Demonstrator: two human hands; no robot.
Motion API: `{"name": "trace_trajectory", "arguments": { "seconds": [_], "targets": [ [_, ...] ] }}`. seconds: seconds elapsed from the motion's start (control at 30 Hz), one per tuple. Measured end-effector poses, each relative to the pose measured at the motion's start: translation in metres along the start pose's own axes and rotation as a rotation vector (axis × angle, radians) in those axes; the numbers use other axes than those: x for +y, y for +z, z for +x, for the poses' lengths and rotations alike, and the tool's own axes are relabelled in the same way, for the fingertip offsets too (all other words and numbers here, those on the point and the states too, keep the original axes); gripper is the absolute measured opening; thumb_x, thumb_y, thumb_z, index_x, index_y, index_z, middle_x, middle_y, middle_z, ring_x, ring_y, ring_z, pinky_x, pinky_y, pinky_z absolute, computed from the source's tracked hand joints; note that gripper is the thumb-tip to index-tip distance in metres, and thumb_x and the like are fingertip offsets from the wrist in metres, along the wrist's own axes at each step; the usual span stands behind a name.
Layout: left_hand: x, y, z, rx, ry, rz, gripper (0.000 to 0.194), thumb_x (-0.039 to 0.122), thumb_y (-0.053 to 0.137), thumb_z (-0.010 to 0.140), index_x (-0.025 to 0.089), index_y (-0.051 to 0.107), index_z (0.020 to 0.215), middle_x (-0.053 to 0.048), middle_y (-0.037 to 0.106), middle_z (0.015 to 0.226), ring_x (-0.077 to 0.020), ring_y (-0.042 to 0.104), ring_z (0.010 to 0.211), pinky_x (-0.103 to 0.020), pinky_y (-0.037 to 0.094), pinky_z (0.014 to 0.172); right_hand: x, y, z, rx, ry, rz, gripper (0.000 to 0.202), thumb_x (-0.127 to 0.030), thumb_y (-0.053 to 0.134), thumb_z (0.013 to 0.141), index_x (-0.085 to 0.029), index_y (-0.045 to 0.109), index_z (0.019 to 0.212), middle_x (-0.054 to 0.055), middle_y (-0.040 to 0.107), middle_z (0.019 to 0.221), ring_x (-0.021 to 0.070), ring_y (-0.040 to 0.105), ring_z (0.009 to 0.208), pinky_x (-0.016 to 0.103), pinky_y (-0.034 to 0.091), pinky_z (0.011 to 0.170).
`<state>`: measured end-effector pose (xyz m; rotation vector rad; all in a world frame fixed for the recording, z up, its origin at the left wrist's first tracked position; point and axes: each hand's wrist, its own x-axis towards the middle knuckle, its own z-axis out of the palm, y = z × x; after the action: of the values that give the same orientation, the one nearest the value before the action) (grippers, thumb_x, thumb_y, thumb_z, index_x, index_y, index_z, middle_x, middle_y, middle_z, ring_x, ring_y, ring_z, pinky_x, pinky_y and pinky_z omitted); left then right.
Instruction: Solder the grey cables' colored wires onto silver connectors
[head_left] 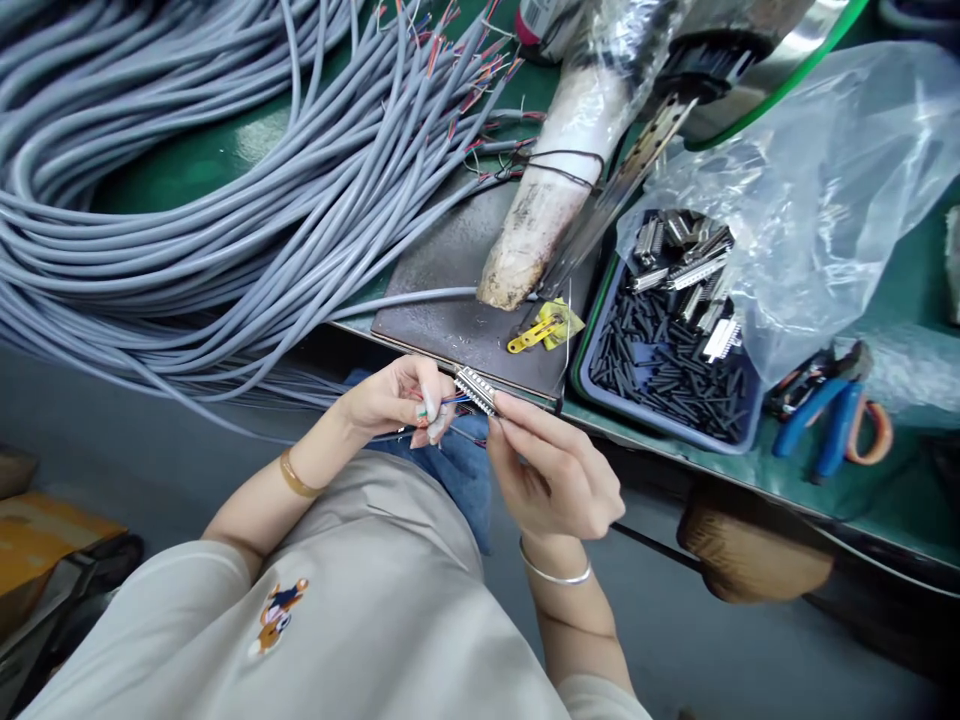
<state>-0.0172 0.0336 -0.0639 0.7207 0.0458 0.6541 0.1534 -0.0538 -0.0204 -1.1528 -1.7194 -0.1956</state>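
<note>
Over the front edge of the bench, my right hand pinches one end of a metal multi-pin connector between thumb and fingers. Fine coloured wires reach the connector's near side from my left hand, whose fingers are closed on them. Whether any wire is joined to a pin cannot be made out. Just behind the connector lies a dark metal plate. A yellow strip with holes rests on that plate beside a yellow scrap.
Grey cables with stripped ends heap at the left. A wrapped tool slants over the plate. Right of it stands a blue tray of black sleeves and metal connectors, partly under a plastic bag. Blue-handled pliers lie farther right.
</note>
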Motion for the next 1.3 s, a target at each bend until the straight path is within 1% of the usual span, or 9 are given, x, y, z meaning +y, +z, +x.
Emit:
{"name": "trace_trajectory", "arguments": {
  "seconds": [0.17, 0.23, 0.3, 0.4, 0.53, 0.77, 0.93, 1.07, 1.3],
  "targets": [
    [0.002, 0.003, -0.002, 0.046, -0.021, -0.036, 0.033, 0.034, 0.083, 0.078, 0.019, 0.058, 0.064, 0.0, 0.063, 0.055, -0.01, 0.054, 0.037, -0.018, 0.047, 0.035, -0.001, 0.001, 0.0, 0.003, -0.035, -0.01, 0.031, -0.007, 0.081, 0.081, -0.019, 0.071, 0.107, 0.002, 0.082, 0.108, 0.0162, 0.08, 0.09, 0.028, 0.07, 0.081],
    [0.007, 0.012, 0.0, 0.127, -0.028, -0.008, 0.031, 0.033, 0.084, 0.077, 0.018, 0.06, 0.066, 0.0, 0.065, 0.061, -0.0092, 0.057, 0.039, -0.018, 0.047, 0.035, 0.001, 0.002, 0.0, 0.02, -0.014, -0.031, 0.031, -0.007, 0.081, 0.081, -0.021, 0.071, 0.108, 0.001, 0.082, 0.108, 0.0162, 0.08, 0.09, 0.028, 0.069, 0.081],
    [0.012, 0.022, 0.003, 0.263, -0.014, 0.073, 0.026, 0.03, 0.085, 0.077, 0.017, 0.064, 0.072, 0.0, 0.07, 0.076, -0.0078, 0.061, 0.042, -0.017, 0.049, 0.038, 0.003, 0.004, 0.0, 0.047, 0.021, -0.055, 0.031, -0.007, 0.082, 0.08, -0.022, 0.071, 0.106, 0.001, 0.082, 0.108, 0.0158, 0.08, 0.089, 0.028, 0.069, 0.081],
    [0.015, 0.036, 0.007, 0.457, 0.03, 0.215, 0.023, 0.027, 0.087, 0.076, 0.016, 0.067, 0.08, 0.0, 0.07, 0.091, -0.0056, 0.063, 0.045, -0.017, 0.051, 0.041, 0.008, 0.008, 0.001, 0.085, 0.147, -0.017, 0.028, -0.006, 0.081, 0.08, -0.022, 0.071, 0.1, 0.001, 0.082, 0.103, 0.015, 0.079, 0.086, 0.027, 0.067, 0.077],
    [0.014, 0.048, 0.014, 0.574, 0.018, 0.343, 0.026, 0.03, 0.085, 0.078, 0.015, 0.064, 0.079, 0.002, 0.067, 0.073, -0.0051, 0.06, 0.043, -0.015, 0.049, 0.042, 0.013, 0.013, 0.001, 0.117, 0.373, 0.141, 0.022, -0.005, 0.077, 0.083, -0.023, 0.071, 0.095, 0.0, 0.081, 0.097, 0.0151, 0.078, 0.087, 0.03, 0.065, 0.077],
    [0.014, 0.057, 0.023, 0.611, 0.028, 0.477, 0.023, 0.029, 0.08, 0.081, 0.015, 0.061, 0.081, 0.004, 0.062, 0.056, -0.0071, 0.058, 0.042, -0.016, 0.047, 0.043, 0.017, 0.012, -0.001, 0.132, 0.456, 0.191, 0.021, -0.006, 0.076, 0.084, -0.023, 0.073, 0.095, 0.0, 0.079, 0.097, 0.0149, 0.076, 0.089, 0.031, 0.065, 0.079],
    [0.011, 0.052, 0.019, 0.535, 0.053, 0.468, 0.012, 0.021, 0.072, 0.082, 0.015, 0.065, 0.089, 0.002, 0.066, 0.057, -0.0091, 0.062, 0.047, -0.018, 0.051, 0.051, 0.019, 0.012, -0.002, 0.147, 0.512, 0.213, 0.019, -0.007, 0.076, 0.084, -0.023, 0.072, 0.094, -0.001, 0.079, 0.097, 0.0151, 0.076, 0.09, 0.032, 0.065, 0.079],
    [0.009, 0.047, 0.014, 0.491, 0.063, 0.423, 0.01, 0.016, 0.069, 0.081, 0.016, 0.066, 0.091, 0.001, 0.067, 0.06, -0.0104, 0.064, 0.049, -0.02, 0.052, 0.054, 0.019, 0.012, -0.003, 0.153, 0.513, 0.213, 0.016, -0.009, 0.077, 0.084, -0.022, 0.072, 0.091, 0.0, 0.079, 0.095, 0.0159, 0.077, 0.089, 0.032, 0.065, 0.077],
    [0.012, 0.051, 0.017, 0.517, 0.042, 0.44, 0.018, 0.025, 0.077, 0.079, 0.016, 0.063, 0.085, 0.003, 0.062, 0.061, -0.0093, 0.061, 0.048, -0.019, 0.052, 0.05, 0.019, 0.012, -0.002, 0.151, 0.495, 0.21, 0.015, -0.01, 0.076, 0.085, -0.022, 0.072, 0.092, 0.001, 0.079, 0.094, 0.0164, 0.077, 0.088, 0.032, 0.066, 0.077]
  ]
}}
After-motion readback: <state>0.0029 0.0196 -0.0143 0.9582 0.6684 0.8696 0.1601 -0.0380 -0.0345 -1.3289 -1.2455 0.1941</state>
